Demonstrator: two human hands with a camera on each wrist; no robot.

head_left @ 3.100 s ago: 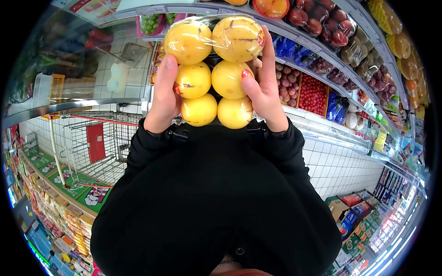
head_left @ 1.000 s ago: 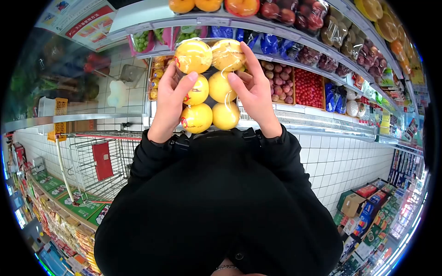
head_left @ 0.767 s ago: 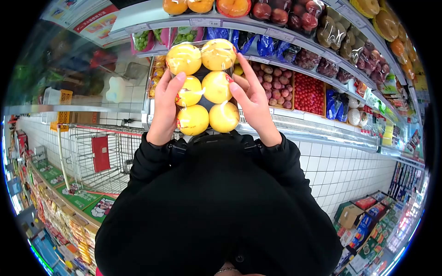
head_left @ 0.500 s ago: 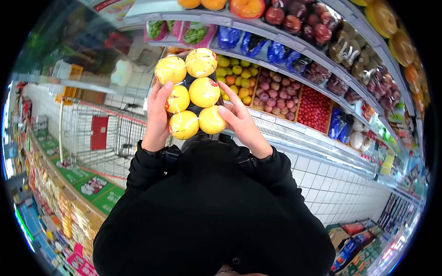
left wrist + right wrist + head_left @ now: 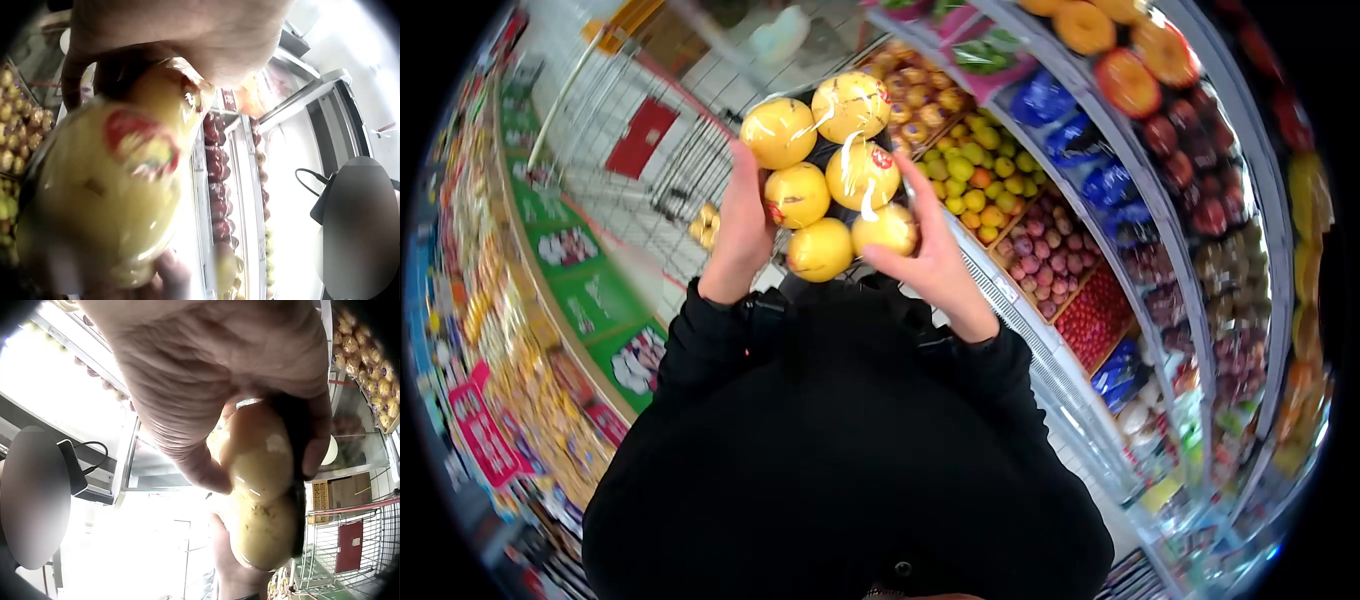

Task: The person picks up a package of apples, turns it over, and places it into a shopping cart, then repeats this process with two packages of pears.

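- Pack of six yellow fruits [image 5: 858,178] held up between both grips — two columns of three, clear wrap over a dark tray [image 5: 301,519].
- Left grip [image 5: 743,235]: closed round the left side of the pack, partly hidden behind it.
- Right grip [image 5: 940,265]: closed round the right side, thumb on the fruit face, fingers round the tray side.
- Red stickers [image 5: 882,158] on some of the fruits, between the grips.
- Out past left grip: wire shopping cart [image 5: 600,190] with red panel [image 5: 642,138]; small yellow items [image 5: 705,225] just beside that grip in head view, too small to identify.
- Out past right grip: crates of yellow-green fruit [image 5: 980,165], purplish fruit [image 5: 1045,255], small red fruit [image 5: 1095,315], in a row.
- Farther out on same side — blue bags [image 5: 1040,100] on a shelf.
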